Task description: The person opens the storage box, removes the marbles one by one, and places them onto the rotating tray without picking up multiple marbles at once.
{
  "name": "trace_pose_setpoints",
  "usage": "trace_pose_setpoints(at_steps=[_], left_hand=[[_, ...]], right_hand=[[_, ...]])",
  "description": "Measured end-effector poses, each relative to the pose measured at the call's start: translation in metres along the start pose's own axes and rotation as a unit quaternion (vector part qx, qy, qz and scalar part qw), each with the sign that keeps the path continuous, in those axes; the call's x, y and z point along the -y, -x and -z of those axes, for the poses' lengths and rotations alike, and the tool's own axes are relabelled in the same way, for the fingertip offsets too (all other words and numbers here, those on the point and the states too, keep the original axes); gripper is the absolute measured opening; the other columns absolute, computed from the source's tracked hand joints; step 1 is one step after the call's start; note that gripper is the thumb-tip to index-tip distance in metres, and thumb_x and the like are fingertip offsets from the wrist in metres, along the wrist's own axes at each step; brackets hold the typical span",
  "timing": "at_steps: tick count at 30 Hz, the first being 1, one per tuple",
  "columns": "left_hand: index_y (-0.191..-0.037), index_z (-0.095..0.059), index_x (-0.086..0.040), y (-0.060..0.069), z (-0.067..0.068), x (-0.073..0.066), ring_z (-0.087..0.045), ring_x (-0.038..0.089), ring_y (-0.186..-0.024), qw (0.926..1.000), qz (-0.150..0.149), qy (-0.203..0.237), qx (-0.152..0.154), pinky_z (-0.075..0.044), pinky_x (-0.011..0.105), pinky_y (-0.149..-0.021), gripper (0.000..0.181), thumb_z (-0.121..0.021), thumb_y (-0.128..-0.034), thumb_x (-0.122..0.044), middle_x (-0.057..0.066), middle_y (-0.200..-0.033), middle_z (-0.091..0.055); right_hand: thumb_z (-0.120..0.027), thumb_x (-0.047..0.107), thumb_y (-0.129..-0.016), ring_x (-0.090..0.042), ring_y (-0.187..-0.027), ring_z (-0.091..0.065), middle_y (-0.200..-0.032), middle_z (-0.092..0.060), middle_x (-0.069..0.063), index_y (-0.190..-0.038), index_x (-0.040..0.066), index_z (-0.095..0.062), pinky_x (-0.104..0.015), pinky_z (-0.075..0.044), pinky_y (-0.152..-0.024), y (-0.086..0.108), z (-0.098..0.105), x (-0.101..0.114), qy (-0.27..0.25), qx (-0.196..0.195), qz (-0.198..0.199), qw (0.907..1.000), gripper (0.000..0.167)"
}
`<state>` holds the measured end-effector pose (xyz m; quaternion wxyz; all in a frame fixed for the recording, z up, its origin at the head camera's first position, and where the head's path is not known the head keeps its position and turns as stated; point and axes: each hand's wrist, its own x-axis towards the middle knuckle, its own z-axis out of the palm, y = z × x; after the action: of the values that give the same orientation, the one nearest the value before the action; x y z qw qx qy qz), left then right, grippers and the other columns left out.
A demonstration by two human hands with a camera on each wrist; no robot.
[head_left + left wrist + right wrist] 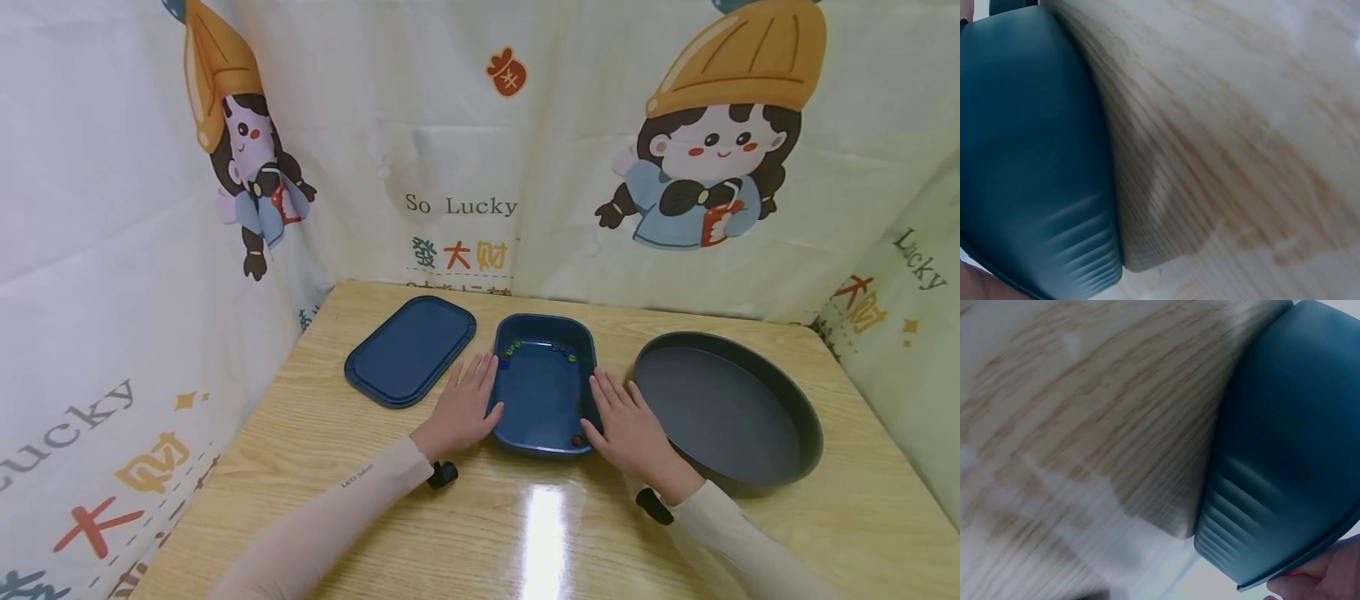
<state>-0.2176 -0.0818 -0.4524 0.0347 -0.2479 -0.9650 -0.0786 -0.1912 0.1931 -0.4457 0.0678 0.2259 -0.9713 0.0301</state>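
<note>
A deep blue rectangular container stands on the wooden table between both hands. Against its left rim lies my left hand, fingers straight; my right hand touches the right rim in the same way. Inside are several small shiny pieces like glass marbles: green ones at the back left, more at the back right, and a dark red one in the near right corner. Each wrist view shows the container's ribbed outer wall resting on the tabletop, with fingertips at the rim.
Left of the container lies a flat blue lid with rounded corners. A large round dark grey pan stands close by my right hand. Printed cloth hangs behind the table and at both sides.
</note>
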Motion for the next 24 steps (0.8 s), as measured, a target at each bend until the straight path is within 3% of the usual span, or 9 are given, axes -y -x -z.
trace_pose_setpoints(at_steps=[7, 13, 19, 24], left_hand=[[-0.149, -0.016, 0.001, 0.0, 0.0, -0.004, -0.016, 0.029, -0.146, 0.9998, 0.009, -0.019, 0.004, -0.015, 0.052, -0.116, 0.068, -0.042, -0.0972, -0.035, 0.016, -0.157, -0.018], [-0.148, -0.015, 0.004, 0.003, 0.004, -0.006, -0.015, 0.03, -0.146, 0.9998, 0.015, -0.013, 0.002, -0.014, 0.052, -0.117, 0.069, -0.043, -0.0962, -0.031, 0.018, -0.156, -0.017], [-0.148, -0.016, 0.004, 0.003, 0.002, -0.007, -0.015, 0.03, -0.146, 0.9998, 0.018, -0.005, -0.003, -0.014, 0.052, -0.117, 0.069, -0.044, -0.0947, -0.029, 0.019, -0.156, -0.018], [-0.148, -0.016, 0.003, 0.003, 0.002, -0.007, -0.013, 0.029, -0.147, 0.9997, 0.022, -0.008, -0.005, -0.014, 0.051, -0.117, 0.068, -0.044, -0.0948, -0.029, 0.018, -0.156, -0.018]], right_hand=[[-0.054, 0.034, -0.092, -0.037, -0.139, -0.031, -0.151, -0.031, -0.022, -0.141, -0.007, -0.035, -0.057, -0.024, -0.111, 0.003, 0.0, -0.002, 0.006, -0.006, 0.006, 0.9999, 0.067], [-0.054, 0.038, -0.093, -0.038, -0.139, -0.031, -0.15, -0.031, -0.023, -0.141, -0.008, -0.035, -0.056, -0.024, -0.111, 0.0, 0.009, -0.001, 0.023, 0.014, 0.019, 0.9995, 0.069], [-0.053, 0.04, -0.093, -0.038, -0.138, -0.032, -0.149, -0.033, -0.024, -0.142, -0.007, -0.034, -0.056, -0.029, -0.109, -0.018, 0.042, 0.0, 0.035, 0.036, 0.04, 0.9979, 0.07], [-0.055, 0.04, -0.092, -0.038, -0.138, -0.032, -0.149, -0.032, -0.023, -0.144, -0.005, -0.031, -0.055, -0.03, -0.109, -0.052, 0.077, 0.002, 0.005, 0.042, 0.062, 0.9972, 0.073]])
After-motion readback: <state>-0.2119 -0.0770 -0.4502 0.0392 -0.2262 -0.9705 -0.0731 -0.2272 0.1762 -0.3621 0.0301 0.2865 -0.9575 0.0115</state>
